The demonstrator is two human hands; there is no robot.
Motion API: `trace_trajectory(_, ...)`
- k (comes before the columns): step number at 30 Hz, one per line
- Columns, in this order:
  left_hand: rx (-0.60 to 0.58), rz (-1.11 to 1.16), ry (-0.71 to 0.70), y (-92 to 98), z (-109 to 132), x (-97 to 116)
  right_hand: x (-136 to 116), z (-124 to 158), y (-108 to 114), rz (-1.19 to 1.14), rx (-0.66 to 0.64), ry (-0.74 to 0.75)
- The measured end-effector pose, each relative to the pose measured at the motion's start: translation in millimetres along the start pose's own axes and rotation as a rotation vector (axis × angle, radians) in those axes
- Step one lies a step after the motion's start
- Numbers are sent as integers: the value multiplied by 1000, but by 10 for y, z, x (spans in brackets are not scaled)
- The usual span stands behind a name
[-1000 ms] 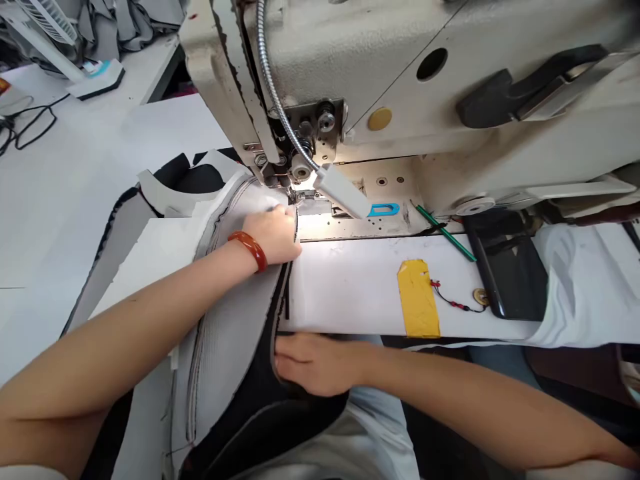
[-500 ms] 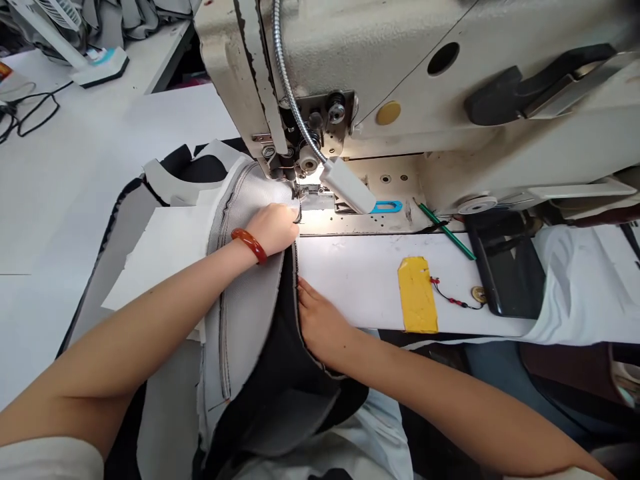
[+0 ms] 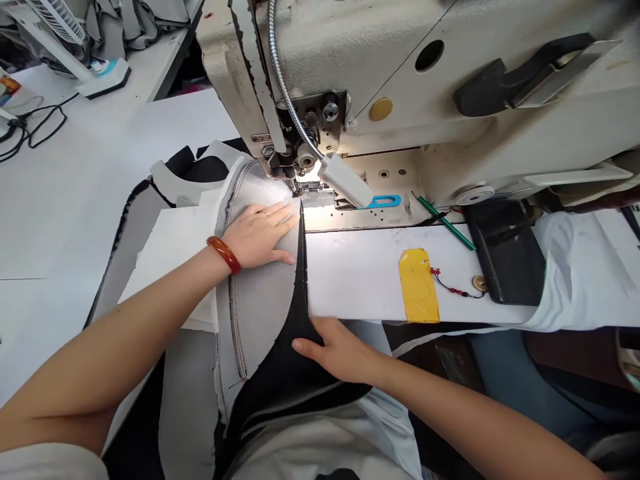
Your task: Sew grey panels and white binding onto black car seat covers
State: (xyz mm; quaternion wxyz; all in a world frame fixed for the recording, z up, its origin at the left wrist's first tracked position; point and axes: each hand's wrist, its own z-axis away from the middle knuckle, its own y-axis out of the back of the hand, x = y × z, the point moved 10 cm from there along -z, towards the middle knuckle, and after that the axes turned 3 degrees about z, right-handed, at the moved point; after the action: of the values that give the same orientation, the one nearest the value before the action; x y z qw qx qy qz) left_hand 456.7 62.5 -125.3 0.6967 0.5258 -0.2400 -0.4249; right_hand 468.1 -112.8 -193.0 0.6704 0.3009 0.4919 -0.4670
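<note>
My left hand point(image 3: 263, 237) lies flat with its fingers spread on the light grey fabric point(image 3: 265, 300), just in front of the sewing machine's needle area. A reddish-brown bangle point(image 3: 224, 255) is on that wrist. Under the grey piece runs black fabric point(image 3: 285, 360), which hangs over the table's front edge toward my lap. My right hand point(image 3: 335, 350) grips the black fabric's right edge, thumb on top and the other fingers hidden beneath. The far end of the layered edges sits at the presser foot point(image 3: 296, 188), beneath the sewing machine point(image 3: 370, 60).
A white lamp head point(image 3: 346, 180) on a flexible metal neck hangs beside the needle. Right of the fabric are a blue plastic piece point(image 3: 385, 201), a green pencil point(image 3: 447, 223), a yellow tag point(image 3: 419, 287) and a dark phone point(image 3: 505, 257). A small fan point(image 3: 100, 77) stands back left.
My left hand has gone from curled fingers at the edge to lying flat and spread. My right hand has slid down toward me along the black fabric, its thumb now on top.
</note>
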Motion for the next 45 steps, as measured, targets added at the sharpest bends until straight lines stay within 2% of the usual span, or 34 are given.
trace_trajectory(3, 61, 51, 26, -64, 19, -52, 85, -33, -287, -449, -36, -78)
trace_trajectory(4, 67, 71, 31, -87, 23, -71, 80, -36, -363, -531, -44, -89)
trace_trajectory(6, 71, 105, 31, -114, 34, -90, 6, -46, -407, -520, -29, -49)
trace_trajectory(10, 133, 119, 73, -27, 55, -14, -228, -76, -271, -144, -16, 59)
trace_trajectory(13, 195, 89, 242, 104, 40, 41, -370, -96, -176, 286, -84, 40)
trace_trajectory(15, 165, 85, 351, 124, 3, 49, -460, -116, -98, 573, -143, 44)
trace_trajectory(16, 136, 95, 387, 112, -22, 38, -511, -144, -1, 701, -122, 55)
trace_trajectory(18, 95, 149, 414, 81, -68, -17, -658, -239, 320, 935, 56, 106)
trace_trajectory(20, 118, 239, 388, 80, -93, -102, -861, -336, 607, 1143, 282, 258)
trace_trajectory(21, 146, 291, 363, 90, -96, -146, -948, -385, 652, 1230, 342, 379)
trace_trajectory(22, 175, 337, 340, 103, -90, -192, -1000, -439, 626, 1302, 347, 512)
trace_trajectory(24, 213, 396, 320, 115, -70, -273, -994, -565, 480, 1394, 266, 703)
trace_trajectory(25, 222, 406, 320, 115, -62, -302, -963, -636, 405, 1420, 222, 734)
trace_trajectory(28, 224, 398, 326, 100, -71, -314, -893, -780, 204, 1447, 144, 702)
trace_trajectory(32, 198, 350, 308, 75, -126, -227, -915, -687, 56, 1434, 156, 728)
trace_trajectory(37, 115, 129, 137, 166, -144, -89, -870, -532, 93, 1409, 220, 793)
trace_trajectory(41, -39, 129, 11, 50, -28, -87, -794, -428, 128, 1383, 278, 804)
trace_trajectory(43, -17, 113, 7, 0, 35, -104, -801, -333, 162, 1338, 298, 825)
trace_trajectory(45, 63, 102, 15, -34, 72, -89, -852, -296, 303, 1253, 352, 775)
